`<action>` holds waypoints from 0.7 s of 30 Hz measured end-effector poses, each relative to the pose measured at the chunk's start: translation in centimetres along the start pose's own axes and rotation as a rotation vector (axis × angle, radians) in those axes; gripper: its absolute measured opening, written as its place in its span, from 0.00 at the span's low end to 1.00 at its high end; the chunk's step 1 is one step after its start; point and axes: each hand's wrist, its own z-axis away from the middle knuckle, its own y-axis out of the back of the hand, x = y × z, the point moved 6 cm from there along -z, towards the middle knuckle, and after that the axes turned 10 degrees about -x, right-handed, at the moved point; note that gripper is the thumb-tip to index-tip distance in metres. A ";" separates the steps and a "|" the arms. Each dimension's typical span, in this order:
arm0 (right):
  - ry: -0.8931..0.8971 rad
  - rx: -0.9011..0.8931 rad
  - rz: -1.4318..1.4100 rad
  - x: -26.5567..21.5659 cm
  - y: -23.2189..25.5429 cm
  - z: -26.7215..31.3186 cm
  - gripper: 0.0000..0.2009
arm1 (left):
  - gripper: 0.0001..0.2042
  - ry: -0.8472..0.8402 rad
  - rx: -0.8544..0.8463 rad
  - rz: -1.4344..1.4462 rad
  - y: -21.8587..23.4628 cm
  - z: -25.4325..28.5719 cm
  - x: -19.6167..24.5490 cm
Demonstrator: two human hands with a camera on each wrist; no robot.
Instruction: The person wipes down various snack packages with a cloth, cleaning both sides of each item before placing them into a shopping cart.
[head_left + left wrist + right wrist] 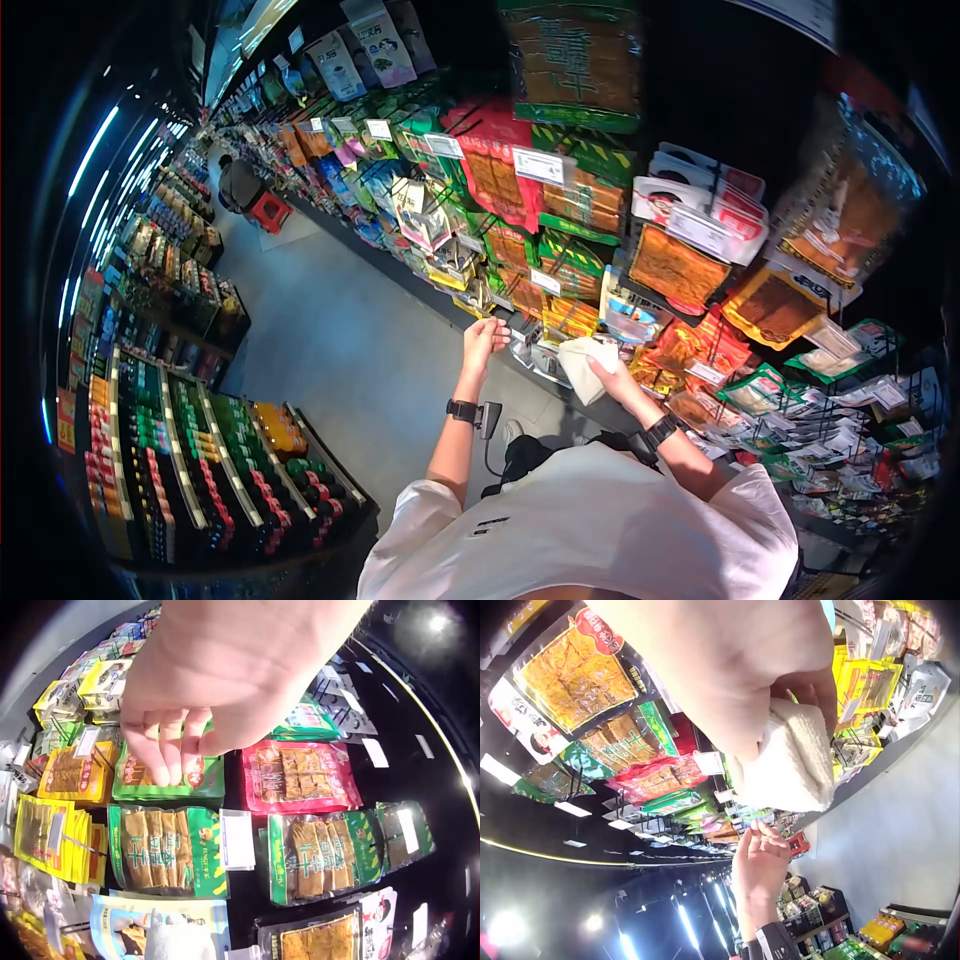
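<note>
My right hand [622,384] grips a folded white cloth [583,366] in front of the hanging packets. In the right wrist view the cloth [799,761] is bunched between thumb and fingers of that hand [742,671]; its fingertips are partly hidden. To the left, my left hand [482,346] is raised with loosely bent fingers and nothing visible in them. The left wrist view shows this hand [217,682] over a green packet [202,780]; whether it touches the packet, I cannot tell. Below it, part of the cloth [178,941] shows.
Packets with price tags [541,165] hang on hooks along the rack. Bottle shelves [190,450] stand at the lower left, across a grey aisle floor [310,310]. Farther down the aisle, a person in dark clothing [238,184] is beside a red stool [269,211].
</note>
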 end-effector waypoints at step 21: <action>0.190 0.043 0.624 -13.5 -12.8 -8.8 0.18 | 0.10 0.063 -1.019 -0.300 9.2 -7.8 13.6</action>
